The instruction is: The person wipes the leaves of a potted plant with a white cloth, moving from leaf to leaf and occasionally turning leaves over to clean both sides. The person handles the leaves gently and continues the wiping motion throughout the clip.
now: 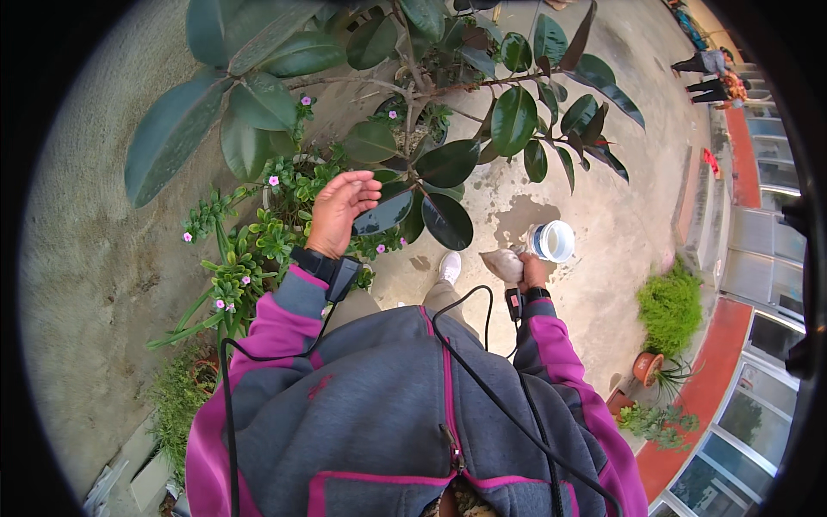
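Observation:
My left hand [342,210] is raised with loosely curled fingers and nothing visible in it. Its fingertips are beside the dark, glossy leaves [386,212] of a rubber plant; whether they touch a leaf I cannot tell. Low on the right, my right hand [534,271] grips a damp-looking, off-white cloth [502,263], which bunches out to its left. Just beyond that hand stands a white plastic bucket [557,241] with a blue band on its side. What the bucket holds is hard to make out.
Pink-flowered potted plants [249,258] crowd the left. Wet patches [520,216] mark the concrete by the bucket. Along the right, a feathery green plant [669,307] and a terracotta pot [648,368] stand near a windowed wall. Two people [711,77] are far off. Black cables [510,413] cross my jacket.

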`<state>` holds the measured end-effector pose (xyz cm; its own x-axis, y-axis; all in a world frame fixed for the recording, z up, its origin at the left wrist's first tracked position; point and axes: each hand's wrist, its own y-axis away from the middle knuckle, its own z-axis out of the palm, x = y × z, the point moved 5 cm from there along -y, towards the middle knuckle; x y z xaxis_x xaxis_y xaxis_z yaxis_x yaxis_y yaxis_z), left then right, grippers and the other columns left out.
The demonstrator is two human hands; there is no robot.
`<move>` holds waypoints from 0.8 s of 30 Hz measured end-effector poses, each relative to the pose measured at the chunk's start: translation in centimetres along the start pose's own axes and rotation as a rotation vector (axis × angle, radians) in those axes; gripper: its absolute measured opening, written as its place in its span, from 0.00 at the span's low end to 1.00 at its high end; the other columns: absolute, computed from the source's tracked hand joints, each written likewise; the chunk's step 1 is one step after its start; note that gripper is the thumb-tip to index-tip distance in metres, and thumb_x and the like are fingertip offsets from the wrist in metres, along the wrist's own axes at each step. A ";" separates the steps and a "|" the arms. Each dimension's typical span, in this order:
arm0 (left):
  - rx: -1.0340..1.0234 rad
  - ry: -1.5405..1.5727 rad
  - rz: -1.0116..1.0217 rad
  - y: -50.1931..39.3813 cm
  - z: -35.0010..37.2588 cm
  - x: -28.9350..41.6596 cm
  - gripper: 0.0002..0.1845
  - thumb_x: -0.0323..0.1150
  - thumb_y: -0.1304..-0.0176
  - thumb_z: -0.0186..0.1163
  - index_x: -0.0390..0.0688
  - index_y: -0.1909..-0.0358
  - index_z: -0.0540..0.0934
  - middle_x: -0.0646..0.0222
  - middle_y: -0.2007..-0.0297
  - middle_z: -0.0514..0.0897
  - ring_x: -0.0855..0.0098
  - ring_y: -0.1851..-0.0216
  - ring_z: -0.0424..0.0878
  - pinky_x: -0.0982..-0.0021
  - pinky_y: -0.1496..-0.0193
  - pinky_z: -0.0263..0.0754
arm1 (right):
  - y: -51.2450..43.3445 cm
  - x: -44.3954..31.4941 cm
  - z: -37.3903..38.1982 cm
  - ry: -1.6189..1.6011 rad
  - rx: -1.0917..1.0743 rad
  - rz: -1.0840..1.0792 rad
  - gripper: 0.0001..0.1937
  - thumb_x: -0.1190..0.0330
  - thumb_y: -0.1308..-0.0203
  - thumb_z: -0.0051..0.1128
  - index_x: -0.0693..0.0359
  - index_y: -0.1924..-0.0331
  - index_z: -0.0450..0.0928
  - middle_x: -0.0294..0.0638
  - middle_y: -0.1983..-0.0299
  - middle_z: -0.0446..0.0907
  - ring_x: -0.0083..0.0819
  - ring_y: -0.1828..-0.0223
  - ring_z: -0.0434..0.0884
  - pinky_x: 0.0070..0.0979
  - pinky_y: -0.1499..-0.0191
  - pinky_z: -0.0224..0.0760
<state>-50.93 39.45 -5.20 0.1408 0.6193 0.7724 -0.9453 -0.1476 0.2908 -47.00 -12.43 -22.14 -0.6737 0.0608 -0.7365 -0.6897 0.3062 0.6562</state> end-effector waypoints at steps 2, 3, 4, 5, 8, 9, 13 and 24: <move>-0.137 -0.094 -0.063 -0.3 4.9 -1.9 0.14 0.29 0.25 0.52 0.36 0.44 0.80 0.60 0.53 0.87 0.69 0.53 0.85 0.68 0.46 0.80 | -1.7 -1.4 1.1 0.029 -0.095 -0.027 0.21 0.73 0.47 0.59 0.73 0.48 0.78 0.51 0.56 0.84 0.42 0.60 0.85 0.39 0.54 0.81; -0.221 -0.123 -0.099 -0.3 7.2 -3.2 0.14 0.28 0.25 0.51 0.36 0.44 0.80 0.59 0.52 0.87 0.69 0.52 0.86 0.68 0.45 0.80 | -2.1 -2.0 1.0 0.065 -0.054 0.017 0.20 0.74 0.47 0.60 0.73 0.48 0.78 0.51 0.56 0.84 0.41 0.60 0.85 0.40 0.54 0.81; -0.262 -0.157 -0.140 -0.3 9.3 -4.6 0.15 0.28 0.25 0.51 0.36 0.43 0.80 0.59 0.50 0.87 0.69 0.51 0.86 0.69 0.44 0.80 | -2.1 -2.8 1.7 -0.062 -0.149 -0.007 0.20 0.75 0.47 0.60 0.73 0.48 0.78 0.50 0.56 0.84 0.41 0.60 0.85 0.38 0.54 0.81; -0.288 -0.190 -0.205 -0.5 10.9 -6.1 0.15 0.29 0.25 0.53 0.36 0.41 0.79 0.59 0.47 0.86 0.69 0.50 0.86 0.69 0.44 0.80 | -2.1 -3.8 2.3 -0.033 -0.195 -0.019 0.21 0.76 0.47 0.58 0.72 0.47 0.79 0.49 0.55 0.85 0.40 0.59 0.85 0.35 0.54 0.80; -0.256 -0.218 -0.370 -1.6 14.4 -10.6 0.21 0.27 0.27 0.54 0.35 0.34 0.73 0.56 0.37 0.78 0.66 0.47 0.85 0.67 0.44 0.80 | -2.6 -6.4 3.0 0.036 -0.244 -0.049 0.22 0.78 0.48 0.57 0.72 0.46 0.78 0.49 0.54 0.85 0.40 0.60 0.86 0.31 0.52 0.79; -0.148 -0.217 -0.359 -2.4 14.5 -11.3 0.23 0.27 0.26 0.54 0.35 0.32 0.70 0.55 0.36 0.77 0.65 0.47 0.85 0.67 0.44 0.80 | -2.9 -7.1 2.8 0.039 -0.273 -0.059 0.21 0.78 0.47 0.57 0.73 0.46 0.79 0.49 0.54 0.85 0.40 0.59 0.86 0.31 0.52 0.79; 0.151 -0.162 -0.271 -4.6 13.5 -11.6 0.33 0.25 0.26 0.49 0.36 0.22 0.53 0.50 0.29 0.67 0.56 0.47 0.85 0.61 0.43 0.81 | -6.0 -7.6 1.1 -0.030 -0.415 -0.015 0.28 0.77 0.47 0.57 0.75 0.39 0.74 0.51 0.50 0.84 0.39 0.55 0.85 0.31 0.49 0.77; 0.479 -0.019 -0.120 -3.0 11.7 -10.7 0.50 0.22 0.31 0.53 0.44 0.20 0.27 0.47 0.23 0.50 0.50 0.41 0.81 0.57 0.41 0.81 | -9.9 -7.9 1.1 -0.109 -0.698 0.152 0.28 0.78 0.46 0.55 0.70 0.37 0.73 0.46 0.49 0.84 0.36 0.51 0.84 0.30 0.44 0.77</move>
<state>-46.18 24.21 -7.73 0.2503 0.6400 0.7265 -0.6810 -0.4170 0.6020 -34.59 -14.89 -22.98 -0.7705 0.1598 -0.6171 -0.6236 -0.3896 0.6777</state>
